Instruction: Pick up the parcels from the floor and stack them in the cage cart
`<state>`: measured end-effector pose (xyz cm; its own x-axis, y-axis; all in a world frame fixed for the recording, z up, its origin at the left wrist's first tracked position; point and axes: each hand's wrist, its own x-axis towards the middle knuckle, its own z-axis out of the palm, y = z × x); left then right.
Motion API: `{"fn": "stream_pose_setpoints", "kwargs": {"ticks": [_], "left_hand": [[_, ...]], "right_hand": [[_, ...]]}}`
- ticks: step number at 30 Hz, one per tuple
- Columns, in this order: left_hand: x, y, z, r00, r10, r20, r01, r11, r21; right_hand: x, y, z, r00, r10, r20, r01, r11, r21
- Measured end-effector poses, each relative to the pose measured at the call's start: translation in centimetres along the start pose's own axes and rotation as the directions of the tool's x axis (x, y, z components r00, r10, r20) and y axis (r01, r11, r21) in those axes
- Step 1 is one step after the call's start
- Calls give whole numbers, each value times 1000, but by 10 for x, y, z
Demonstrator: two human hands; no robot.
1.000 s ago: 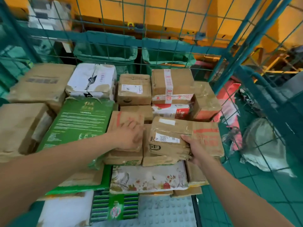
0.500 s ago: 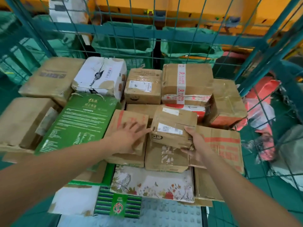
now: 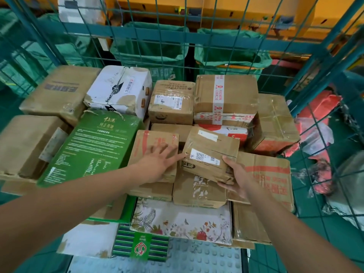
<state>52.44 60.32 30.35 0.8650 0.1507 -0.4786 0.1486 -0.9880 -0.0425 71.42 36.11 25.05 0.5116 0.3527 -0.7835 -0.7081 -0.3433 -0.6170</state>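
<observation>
So the parcel point(image 3: 209, 154) I'm on is a small scuffed brown carton with a white barcode label and clear tape, sitting tilted on top of the other boxes near the middle of the cage cart point(image 3: 323, 62). My right hand point(image 3: 237, 179) grips its near right corner, thumb on top and fingers curled underneath. My left hand point(image 3: 157, 164) lies flat with fingers spread on the red-taped box point(image 3: 155, 142) just beside it, fingertips reaching the parcel's left edge.
</observation>
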Motion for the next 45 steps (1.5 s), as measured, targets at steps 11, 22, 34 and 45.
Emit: {"fn": "stream_pose_setpoints", "kwargs": {"ticks": [11, 22, 34, 45], "left_hand": [[-2, 2, 8, 1000, -2, -5, 2, 1000, -5], [-17, 18, 7, 997, -63, 46, 66, 996, -56], [-95, 50, 19, 981, -191, -18, 182, 954, -238], [-265, 43, 81, 909, -417, -23, 367, 824, -432]], "right_hand": [[-12, 10, 1, 999, -18, 42, 23, 993, -119], [-34, 26, 4, 989, -128, 70, 143, 940, -310], [-90, 46, 17, 892, -444, -80, 378, 833, -405], [-184, 115, 126, 916, -319, 244, 402, 714, -573]]}}
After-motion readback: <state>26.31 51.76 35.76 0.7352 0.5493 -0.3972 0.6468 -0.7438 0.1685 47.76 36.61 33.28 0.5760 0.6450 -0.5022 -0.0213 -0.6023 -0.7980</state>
